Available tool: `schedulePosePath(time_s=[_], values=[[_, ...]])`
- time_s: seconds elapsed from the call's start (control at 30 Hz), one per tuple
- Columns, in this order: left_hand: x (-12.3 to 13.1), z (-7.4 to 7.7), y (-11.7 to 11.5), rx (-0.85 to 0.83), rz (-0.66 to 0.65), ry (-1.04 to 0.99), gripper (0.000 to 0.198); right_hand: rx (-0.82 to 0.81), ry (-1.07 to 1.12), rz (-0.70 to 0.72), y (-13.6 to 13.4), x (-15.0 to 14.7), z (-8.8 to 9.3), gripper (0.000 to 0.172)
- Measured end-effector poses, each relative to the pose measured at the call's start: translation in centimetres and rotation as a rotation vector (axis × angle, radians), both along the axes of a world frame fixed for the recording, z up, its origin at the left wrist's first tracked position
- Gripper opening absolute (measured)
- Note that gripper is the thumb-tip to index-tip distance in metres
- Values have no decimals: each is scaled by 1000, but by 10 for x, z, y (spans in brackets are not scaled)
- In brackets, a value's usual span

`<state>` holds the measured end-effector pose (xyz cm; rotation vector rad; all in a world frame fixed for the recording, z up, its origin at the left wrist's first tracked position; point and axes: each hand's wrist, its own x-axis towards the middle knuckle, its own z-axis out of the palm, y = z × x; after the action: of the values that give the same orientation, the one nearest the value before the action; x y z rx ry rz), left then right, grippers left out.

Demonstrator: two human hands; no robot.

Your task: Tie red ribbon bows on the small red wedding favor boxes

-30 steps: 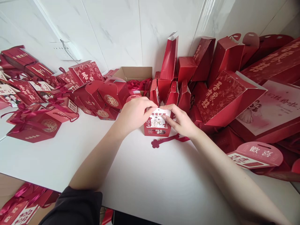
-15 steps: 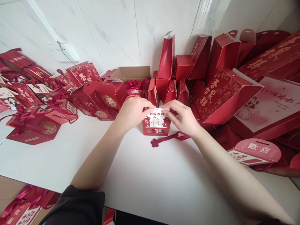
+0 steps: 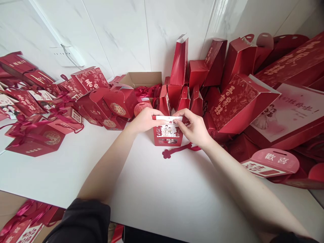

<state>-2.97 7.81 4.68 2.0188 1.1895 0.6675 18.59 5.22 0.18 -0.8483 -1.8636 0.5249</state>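
Observation:
A small red gift box (image 3: 168, 135) with a white panel, a printed couple and a little window stands upright on the white table (image 3: 162, 189). My left hand (image 3: 146, 119) pinches its top edge from the left, the thumb lying across the front. At the top right, my right hand (image 3: 191, 125) grips the same edge between thumb and fingers. A dark red ribbon (image 3: 177, 150) with a flower-shaped end lies flat just in front of the box, partly hidden by my right hand.
Finished-looking red boxes with ribbons (image 3: 35, 138) crowd the left side. Behind is a cardboard carton (image 3: 144, 78) of red ribbons. Tall red boxes (image 3: 179, 60) and larger ones (image 3: 243, 101) pile up at the right. A pink-topped box (image 3: 275, 160) lies near my right forearm.
My left hand has turned so that its thumb now lies across the box's upper front, covering part of the lettering. My right hand has shifted slightly; the box stays in place.

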Motion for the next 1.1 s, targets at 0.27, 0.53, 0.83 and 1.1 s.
schedulePosePath(time_s=[0.27, 0.53, 0.83, 1.1], values=[[-4, -30, 19, -153, 25, -302, 39, 32, 63, -44, -2, -6, -3, 13], [-15, 27, -16, 224, 98, -314, 25, 9, 81, 68, -29, 4, 42, 20], [-30, 71, -47, 410, 354, -260, 27, -54, -505, -37, -18, 49, 50, 13], [-31, 66, -39, 400, 382, -211, 25, -388, -879, 133, -6, 16, 8, 10]])
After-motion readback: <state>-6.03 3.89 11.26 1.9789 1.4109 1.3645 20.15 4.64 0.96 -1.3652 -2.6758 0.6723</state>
